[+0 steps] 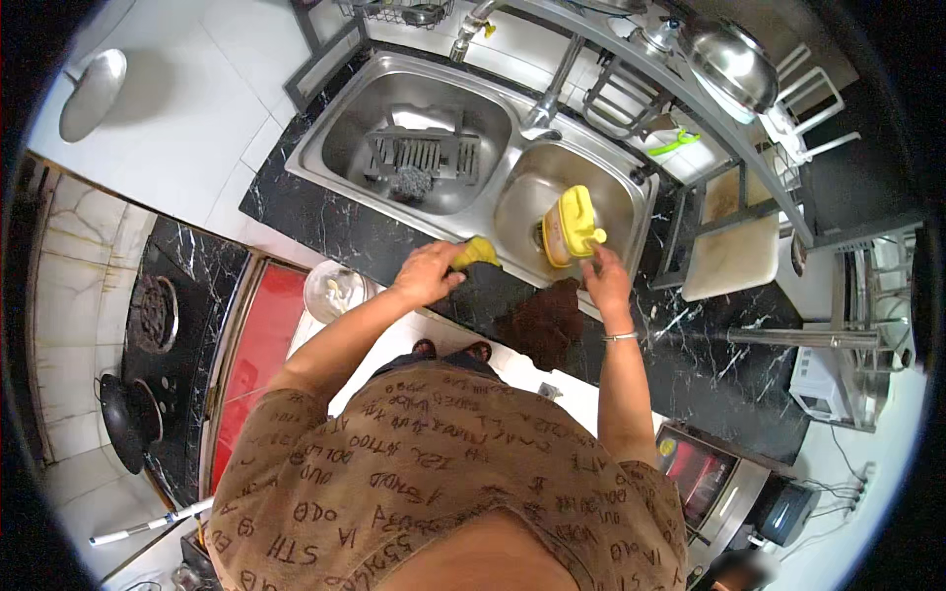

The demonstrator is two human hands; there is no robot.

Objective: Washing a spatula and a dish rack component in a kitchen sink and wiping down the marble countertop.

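Observation:
My left hand (429, 273) rests over the black stone counter's front edge, closed on a yellow-green sponge or cloth (475, 253). In the right sink basin (510, 185) stands a yellow plastic jug-like bottle (575, 221) with a handle and a small cap. My right hand (607, 277) reaches to its cap end, fingertips beside or touching it; whether they grip it cannot be told. The left basin (347, 111) holds a dark slotted rack (436, 155) with a grey scouring pad (412, 182) against it. A dark brown cloth or wet patch (543, 321) lies on the counter before the right basin.
A chrome faucet (545, 111) rises between the basins. Below the counter's edge at left is a white bucket (336, 290). A grey metal rack frame (768, 188) and a pale cutting board (732, 258) stand right of the sink. Farther left is a stove with a black wok (127, 425).

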